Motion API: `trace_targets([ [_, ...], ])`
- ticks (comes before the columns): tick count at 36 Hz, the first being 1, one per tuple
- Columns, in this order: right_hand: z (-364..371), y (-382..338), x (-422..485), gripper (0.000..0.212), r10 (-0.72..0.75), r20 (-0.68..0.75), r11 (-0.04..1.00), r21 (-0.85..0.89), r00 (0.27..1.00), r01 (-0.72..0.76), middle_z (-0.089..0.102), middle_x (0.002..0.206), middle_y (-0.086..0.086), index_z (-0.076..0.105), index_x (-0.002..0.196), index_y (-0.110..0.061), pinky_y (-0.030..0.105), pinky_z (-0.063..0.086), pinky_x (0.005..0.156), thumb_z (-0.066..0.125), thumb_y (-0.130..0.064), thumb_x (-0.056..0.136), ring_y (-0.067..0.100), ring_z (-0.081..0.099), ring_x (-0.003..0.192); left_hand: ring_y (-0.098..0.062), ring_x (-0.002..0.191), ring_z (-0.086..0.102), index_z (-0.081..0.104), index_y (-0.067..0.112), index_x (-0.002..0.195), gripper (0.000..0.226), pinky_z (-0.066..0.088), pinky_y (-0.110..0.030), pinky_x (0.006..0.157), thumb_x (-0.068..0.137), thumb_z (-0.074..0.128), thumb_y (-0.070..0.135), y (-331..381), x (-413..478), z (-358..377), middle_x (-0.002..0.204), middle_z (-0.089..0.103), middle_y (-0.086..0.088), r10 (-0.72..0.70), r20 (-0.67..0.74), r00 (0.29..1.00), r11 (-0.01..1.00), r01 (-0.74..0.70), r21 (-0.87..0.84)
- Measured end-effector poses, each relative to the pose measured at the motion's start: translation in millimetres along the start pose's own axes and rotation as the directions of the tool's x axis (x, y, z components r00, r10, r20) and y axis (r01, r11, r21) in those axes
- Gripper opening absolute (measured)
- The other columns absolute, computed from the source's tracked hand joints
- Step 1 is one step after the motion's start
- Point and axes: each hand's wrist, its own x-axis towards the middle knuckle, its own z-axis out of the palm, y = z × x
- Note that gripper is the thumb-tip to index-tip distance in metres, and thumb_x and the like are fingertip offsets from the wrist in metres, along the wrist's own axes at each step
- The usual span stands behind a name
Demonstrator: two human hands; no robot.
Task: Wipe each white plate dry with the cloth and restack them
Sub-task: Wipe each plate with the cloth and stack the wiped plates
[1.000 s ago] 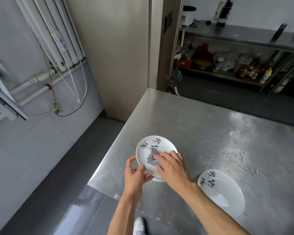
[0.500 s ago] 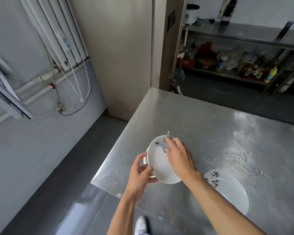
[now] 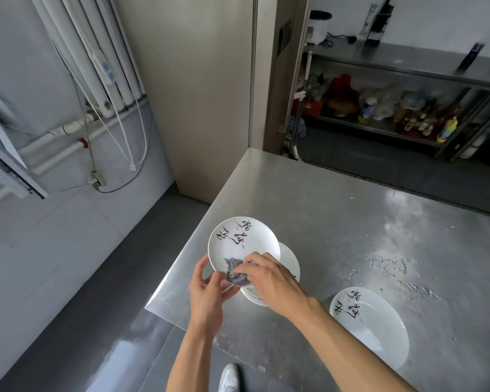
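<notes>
Above the stack of plates at the near left corner of the steel table, I have one white plate lifted and tilted, its printed face turned up toward me. My left hand pinches the plate's near rim, thumb over the top and fingers curled under, so it is closed on the plate. My right hand is closed on the grey cloth, pressing the bunched wad against the plate's lower face, just above the stack.

The relation I am steering by is this: the unwiped part of the plate, the half bearing the black characters, lies up and away from my right fingertips, on the far side from the stack. So I judge the next stroke should push the cloth away from me across the face toward the far rim, while the left hand holds or turns the rim. The right hand is the nearer one to that area.

Right of the stack, well apart from it, another plate lies face up on the table; I take it as the start of the new pile, though I cannot tell whether it is dry
</notes>
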Motion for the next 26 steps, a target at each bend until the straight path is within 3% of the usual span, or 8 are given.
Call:
trace_targets([
  [5,-0.7,6.5,-7.2,0.061,-0.002,0.015,0.994,-0.112,1.0,0.004,0.051,0.122,-0.01,0.058,0.13,-0.037,0.034,0.05,0.081,0.051,0.005,0.085,0.019,0.048,0.105,-0.048,0.095,0.075,0.054,0.025,0.136,0.047,0.064,-0.036,0.072,0.1,0.048,-0.005,-2.3,0.6,-0.2,0.101,0.077,-0.028,-0.03,-0.005,1.0,0.999,0.03,0.01],
  [10,-6.9,19.7,-12.2,0.061,0.129,-0.031,0.976,-0.171,0.991,-0.133,0.053,0.122,-0.006,0.06,0.129,-0.033,0.036,0.051,0.082,0.052,0.001,0.079,0.023,0.05,0.107,-0.041,0.087,0.075,0.058,0.027,0.134,0.047,0.064,-0.037,0.072,0.101,0.048,-0.004,0.3,2.8,-2.7,0.101,0.078,-0.023,-0.032,0.012,0.999,0.996,0.031,0.078],
  [17,-18.2,40.6,-13.6,0.062,0.319,-0.011,0.91,-0.275,0.948,-0.309,0.049,0.124,-0.005,0.05,0.137,-0.028,0.036,0.049,0.079,0.073,-0.016,0.08,0.023,0.049,0.111,-0.039,0.085,0.072,0.061,0.034,0.131,0.049,0.064,-0.039,0.073,0.102,0.049,-0.002,5.7,0.9,2.5,0.1,0.074,-0.028,-0.037,0.124,0.992,0.981,0.012,0.192],
  [23,-24.9,40.0,0.2,0.049,0.388,-0.154,0.895,-0.175,0.909,-0.411,0.049,0.118,0.002,0.049,0.14,-0.028,0.037,0.049,0.081,0.052,-0.011,0.093,0.027,0.054,0.11,-0.031,0.083,0.076,0.063,0.038,0.13,0.053,0.063,-0.038,0.072,0.1,0.05,-0.003,10.7,-4.2,12.7,0.099,0.077,-0.022,-0.036,0.224,0.974,0.971,-0.02,0.24],
  [26,-29.2,31.9,11.3,0.048,0.356,-0.192,0.921,-0.089,0.914,-0.378,0.049,0.124,0.0,0.048,0.141,-0.027,0.036,0.047,0.084,0.051,-0.012,0.095,0.025,0.056,0.112,-0.031,0.084,0.073,0.066,0.046,0.126,0.054,0.063,-0.038,0.073,0.091,0.054,0.007,14.7,-6.7,19.1,0.099,0.074,-0.025,-0.039,0.283,0.958,0.968,-0.034,0.25],
])
